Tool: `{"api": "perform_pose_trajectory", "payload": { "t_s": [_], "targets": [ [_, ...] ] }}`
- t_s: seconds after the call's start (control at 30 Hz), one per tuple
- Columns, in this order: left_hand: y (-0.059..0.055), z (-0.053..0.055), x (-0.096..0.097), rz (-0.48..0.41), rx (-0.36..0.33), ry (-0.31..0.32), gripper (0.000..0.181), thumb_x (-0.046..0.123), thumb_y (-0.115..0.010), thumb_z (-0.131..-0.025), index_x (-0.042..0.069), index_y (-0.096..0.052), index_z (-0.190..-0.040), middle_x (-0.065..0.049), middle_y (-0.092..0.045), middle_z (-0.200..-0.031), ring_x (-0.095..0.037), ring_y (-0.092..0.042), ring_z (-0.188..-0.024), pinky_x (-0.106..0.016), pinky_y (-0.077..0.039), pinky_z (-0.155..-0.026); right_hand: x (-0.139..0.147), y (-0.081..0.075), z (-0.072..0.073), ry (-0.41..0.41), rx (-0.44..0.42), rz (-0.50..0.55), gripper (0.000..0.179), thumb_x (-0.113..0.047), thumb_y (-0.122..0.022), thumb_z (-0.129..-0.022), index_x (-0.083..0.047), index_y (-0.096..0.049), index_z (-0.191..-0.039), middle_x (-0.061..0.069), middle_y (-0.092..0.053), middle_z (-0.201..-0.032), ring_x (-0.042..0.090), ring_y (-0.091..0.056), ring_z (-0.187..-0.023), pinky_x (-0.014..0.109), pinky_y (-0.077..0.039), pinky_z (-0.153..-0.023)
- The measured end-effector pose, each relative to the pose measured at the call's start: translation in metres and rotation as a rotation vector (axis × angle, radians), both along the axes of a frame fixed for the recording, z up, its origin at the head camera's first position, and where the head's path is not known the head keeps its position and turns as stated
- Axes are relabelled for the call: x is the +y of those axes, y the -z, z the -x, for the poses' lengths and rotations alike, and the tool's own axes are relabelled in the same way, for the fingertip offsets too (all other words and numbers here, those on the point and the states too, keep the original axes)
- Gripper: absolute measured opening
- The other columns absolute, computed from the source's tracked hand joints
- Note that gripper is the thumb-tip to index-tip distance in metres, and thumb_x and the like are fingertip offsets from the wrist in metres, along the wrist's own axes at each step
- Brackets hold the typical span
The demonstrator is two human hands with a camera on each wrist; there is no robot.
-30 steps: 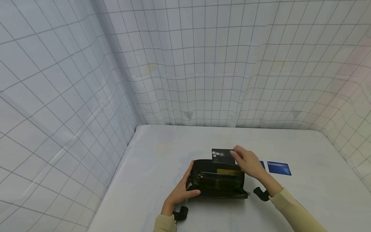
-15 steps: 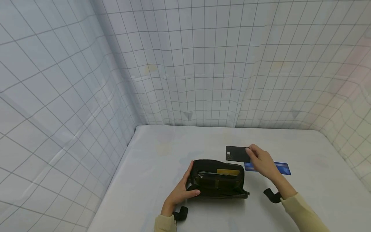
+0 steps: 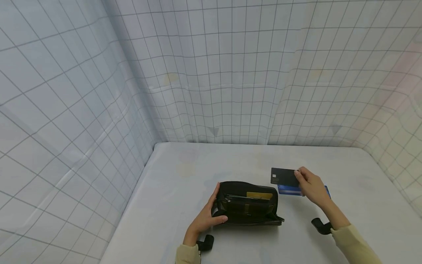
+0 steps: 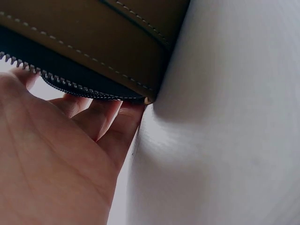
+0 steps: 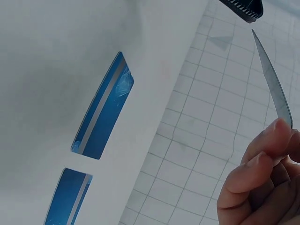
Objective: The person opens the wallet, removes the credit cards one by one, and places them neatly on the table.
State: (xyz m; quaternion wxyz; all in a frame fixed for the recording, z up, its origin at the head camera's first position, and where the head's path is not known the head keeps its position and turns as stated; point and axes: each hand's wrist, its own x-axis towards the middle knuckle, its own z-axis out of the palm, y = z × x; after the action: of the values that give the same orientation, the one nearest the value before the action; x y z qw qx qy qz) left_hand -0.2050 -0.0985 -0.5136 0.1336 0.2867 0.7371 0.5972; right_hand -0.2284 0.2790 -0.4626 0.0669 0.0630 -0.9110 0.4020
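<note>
My left hand (image 3: 202,222) grips the left end of a dark zip wallet (image 3: 247,212), thumb on the near side and fingers on the far side. The wallet lies unzipped, and a yellow card (image 3: 259,195) shows in one of its slots. In the left wrist view the fingers lie along the metal zipper (image 4: 51,75) below the stitched brown side. Up and to the right of the wallet, my right hand (image 3: 311,187) pinches a black card (image 3: 281,177) with a small pale chip by its right end. The right wrist view shows that card (image 5: 274,82) nearly edge-on.
Two blue cards with a pale stripe, a nearer one (image 5: 103,110) and another (image 5: 68,197), lie flat on the white table (image 3: 171,194). In the head view the black card and right hand partly cover them. Gridded white curtains (image 3: 224,80) hang behind and at both sides.
The right hand has drawn the black card up out of the wallet and carried it rightward, over toward the blue cards. The left hand and wallet have stayed in place.
</note>
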Motion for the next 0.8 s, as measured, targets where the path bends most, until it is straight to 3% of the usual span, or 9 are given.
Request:
{"api": "perform_pose_trajectory", "payload": {
  "t_s": [0.23,0.4,0.6,0.8],
  "targets": [
    [-0.006,-0.003,0.0,0.005,0.004,-0.004,0.096,0.027,-0.066,-0.086,0.023,0.005,-0.15,-0.006,0.009,-0.155,-0.032,0.006,-0.141,-0.066,-0.01,-0.105,0.013,0.006,-0.005,0.015,-0.037,-0.05,0.038,-0.038,-0.034,-0.101,-0.007,-0.046,-0.083,0.003,-0.047,-0.054,0.016,-0.046,-0.046,0.028,-0.033,-0.043],
    [-0.005,-0.002,0.0,0.001,0.0,-0.004,0.095,0.025,-0.066,-0.086,0.023,0.005,-0.15,-0.004,0.01,-0.156,-0.031,0.007,-0.141,-0.066,-0.009,-0.105,0.021,0.013,-0.007,0.016,-0.076,-0.071,0.04,-0.039,-0.033,-0.101,-0.005,-0.048,-0.087,0.002,-0.047,-0.053,0.018,-0.047,-0.046,0.028,-0.033,-0.045],
    [-0.004,-0.002,0.0,0.007,-0.005,0.002,0.097,0.026,-0.066,-0.086,0.016,0.006,-0.15,-0.005,0.011,-0.155,-0.031,0.007,-0.141,-0.066,-0.009,-0.105,0.029,0.023,-0.012,-0.001,-0.127,-0.107,0.04,-0.04,-0.031,-0.101,-0.007,-0.048,-0.086,0.002,-0.047,-0.052,0.017,-0.045,-0.044,0.027,-0.031,-0.044],
    [0.002,0.001,0.0,-0.001,-0.008,-0.007,0.096,0.026,-0.066,-0.085,0.021,0.005,-0.15,-0.003,0.009,-0.156,-0.032,0.006,-0.141,-0.067,-0.009,-0.104,0.035,0.034,-0.013,-0.01,-0.179,-0.125,0.041,-0.042,-0.032,-0.101,-0.007,-0.047,-0.084,0.002,-0.047,-0.052,0.018,-0.045,-0.045,0.027,-0.031,-0.043]
  ]
}}
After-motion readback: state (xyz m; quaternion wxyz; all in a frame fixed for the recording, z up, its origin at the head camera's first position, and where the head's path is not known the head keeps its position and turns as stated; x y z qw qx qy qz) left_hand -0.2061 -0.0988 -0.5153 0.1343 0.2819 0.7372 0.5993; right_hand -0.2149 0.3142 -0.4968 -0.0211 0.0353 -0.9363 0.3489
